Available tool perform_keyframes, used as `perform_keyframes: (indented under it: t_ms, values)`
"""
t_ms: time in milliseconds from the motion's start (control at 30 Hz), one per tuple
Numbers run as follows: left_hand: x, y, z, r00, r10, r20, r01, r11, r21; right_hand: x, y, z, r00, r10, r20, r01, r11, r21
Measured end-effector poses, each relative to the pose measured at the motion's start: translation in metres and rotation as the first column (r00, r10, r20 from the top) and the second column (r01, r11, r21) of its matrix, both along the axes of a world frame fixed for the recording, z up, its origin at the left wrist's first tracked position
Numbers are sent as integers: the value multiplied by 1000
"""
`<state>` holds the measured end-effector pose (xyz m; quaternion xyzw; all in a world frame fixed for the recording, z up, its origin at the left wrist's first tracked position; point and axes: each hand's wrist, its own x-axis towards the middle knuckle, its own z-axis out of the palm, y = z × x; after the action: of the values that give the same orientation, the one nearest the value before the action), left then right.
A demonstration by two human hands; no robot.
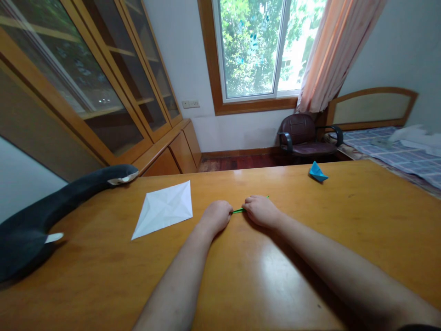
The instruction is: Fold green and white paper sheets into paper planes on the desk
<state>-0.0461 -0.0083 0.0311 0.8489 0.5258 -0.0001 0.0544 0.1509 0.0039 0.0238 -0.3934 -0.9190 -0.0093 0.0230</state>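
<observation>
Two hands meet at the middle of the counter (pixel 310 239), and between them I can see only a thin sliver of green paper (pixel 238 210). My left hand (pixel 216 215) is balled up with its fingers clenched down on the near end of that sliver, and my right hand (pixel 261 210) is curled the same way over the far end, a green tip poking out past the knuckles toward 1 o'clock. The green paper lies flat and pinched on the wood, touching both hands, so I judge it to be folded down narrow already, though how many folds it carries is hidden under my fists. At 10 o'clock from my hands a white sheet (pixel 164 209) lies creased but opened out, a diamond shape resting apart from everything else; it looks started and not shaped. At 2 o'clock, well away near the far edge, sits a small blue folded paper model (pixel 317 172), which looks finished. A dark grey padded arm (pixel 51 211) of some kind curves in from 9 o'clock and rests on the counter's edge. For containers, I see only the glass-door cabinets (pixel 113 82) along the left wall, and their shelves look bare through the reflections, as far as I can tell.
</observation>
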Motion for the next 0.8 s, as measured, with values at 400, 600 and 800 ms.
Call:
perform_keyframes:
  t_ms: [400, 600, 800]
  values:
    - [-2, -1, -9, 968, -135, 212, 97, 979, 181, 4, -2, 1, 997, -46, -64, 47, 999, 27]
    - [8, 4, -17, 963, -204, 178, 163, 961, 222, 7, 1, 2, 992, -40, -116, 38, 999, -23]
    - [6, 4, -19, 948, -224, 227, 159, 949, 272, 9, -1, 8, 987, -10, -161, 3, 999, -48]
